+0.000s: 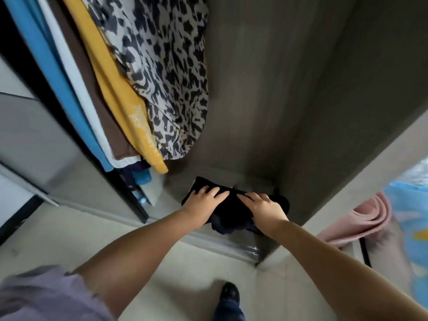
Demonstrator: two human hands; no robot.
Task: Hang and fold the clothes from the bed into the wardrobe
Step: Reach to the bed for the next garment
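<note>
**Black folded garment going onto the wardrobe floor, both hands on top**

So the folded black garment (231,205) sits on the wardrobe floor (252,181), pushed toward the back right corner, with its near edge hanging a bit over the sliding-door track (231,244). Its long axis runs left to right, roughly parallel to that track.

Both hands are right on it. The left hand (203,202) lies flat on the left half of the garment, fingers straight and spread, pressing down, nothing pinched. The right hand (264,207) covers the right half, fingers a little bent over the cloth, and looks like it's pressing rather than grabbing. So neither grip is closed on anything, as far as I can tell.

Since the pile lies directly under both palms, neither hand is nearer. My guess is the next bit is just a shove straight back, away from the track, so the overhanging edge clears it.

Above and left of the garment hang the leopard-print dress (166,72) and a yellow top (120,93).
</note>
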